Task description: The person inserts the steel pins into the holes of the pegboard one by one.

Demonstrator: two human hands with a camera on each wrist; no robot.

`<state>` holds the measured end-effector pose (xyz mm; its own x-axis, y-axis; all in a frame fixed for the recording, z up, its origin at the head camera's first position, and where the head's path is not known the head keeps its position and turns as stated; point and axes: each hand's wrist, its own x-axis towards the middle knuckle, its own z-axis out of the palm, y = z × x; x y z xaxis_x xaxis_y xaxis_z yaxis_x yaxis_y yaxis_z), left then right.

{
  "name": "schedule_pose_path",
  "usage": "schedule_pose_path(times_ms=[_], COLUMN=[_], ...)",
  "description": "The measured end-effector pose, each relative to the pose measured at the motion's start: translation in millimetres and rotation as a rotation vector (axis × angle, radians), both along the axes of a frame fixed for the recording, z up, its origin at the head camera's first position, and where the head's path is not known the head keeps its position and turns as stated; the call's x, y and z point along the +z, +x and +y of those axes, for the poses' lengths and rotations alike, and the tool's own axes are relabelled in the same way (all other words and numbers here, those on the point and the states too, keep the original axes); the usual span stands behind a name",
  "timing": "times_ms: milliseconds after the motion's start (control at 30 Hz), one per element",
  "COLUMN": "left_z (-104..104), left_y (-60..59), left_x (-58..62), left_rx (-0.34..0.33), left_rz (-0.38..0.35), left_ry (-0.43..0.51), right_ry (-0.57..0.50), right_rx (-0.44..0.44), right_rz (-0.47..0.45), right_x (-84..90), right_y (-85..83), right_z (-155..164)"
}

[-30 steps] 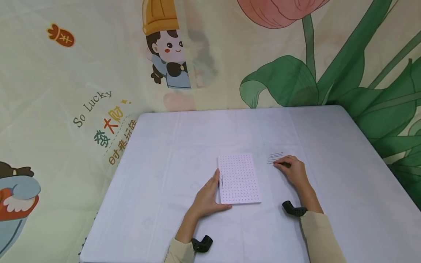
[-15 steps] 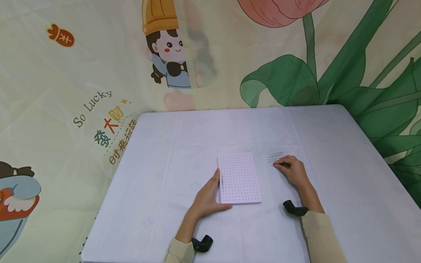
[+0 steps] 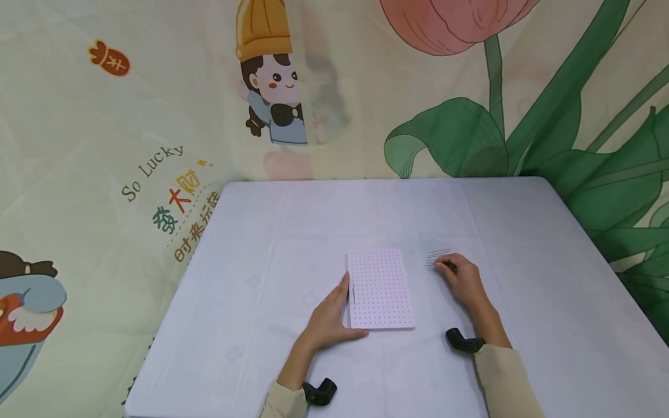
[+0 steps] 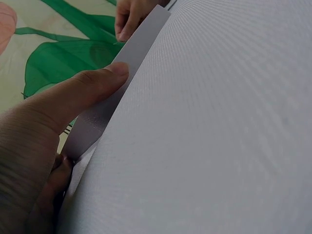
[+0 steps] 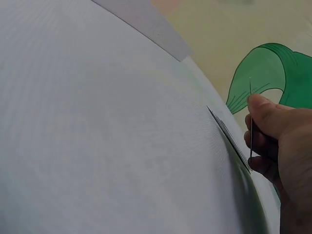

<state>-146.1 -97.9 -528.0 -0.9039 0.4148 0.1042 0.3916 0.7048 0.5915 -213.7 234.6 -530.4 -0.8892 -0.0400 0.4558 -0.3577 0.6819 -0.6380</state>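
I see a flat white rectangular board (image 3: 380,289) dotted with a regular grid of small holes, lying near the middle of a table (image 3: 261,232) covered in a smooth, pale lavender cloth. My left hand (image 3: 328,316) braces the board's left edge — thumb (image 4: 92,85) pressed flat along its thin side, the other fingers tucked under at the near corner. Just right of the board, thin dark needles (image 3: 436,255) lie in a loose fan on the cloth. My right hand (image 3: 462,281) rests beside them, thumb and fingers pinching one slim needle (image 5: 250,122) — straight, metallic, held upright in the wrist view. Behind the table hangs a matte printed backdrop (image 3: 470,116) with broad green leaves.
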Motion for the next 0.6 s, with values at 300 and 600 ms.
schedule_pose_path(times_ms=[300,600], left_z=[-0.6,-1.1], left_y=[0.1,-0.6], left_x=[-1.0,-2.5], left_rx=[-0.008,-0.01], left_rz=[0.014,0.016], left_ry=[0.0,0.001], right_ry=[-0.18,-0.474], right_rx=[0.002,0.229], right_rz=[-0.031,-0.093], right_x=[10.6,43.5], right_y=[5.3,21.6], right_z=[-20.1,-77.3])
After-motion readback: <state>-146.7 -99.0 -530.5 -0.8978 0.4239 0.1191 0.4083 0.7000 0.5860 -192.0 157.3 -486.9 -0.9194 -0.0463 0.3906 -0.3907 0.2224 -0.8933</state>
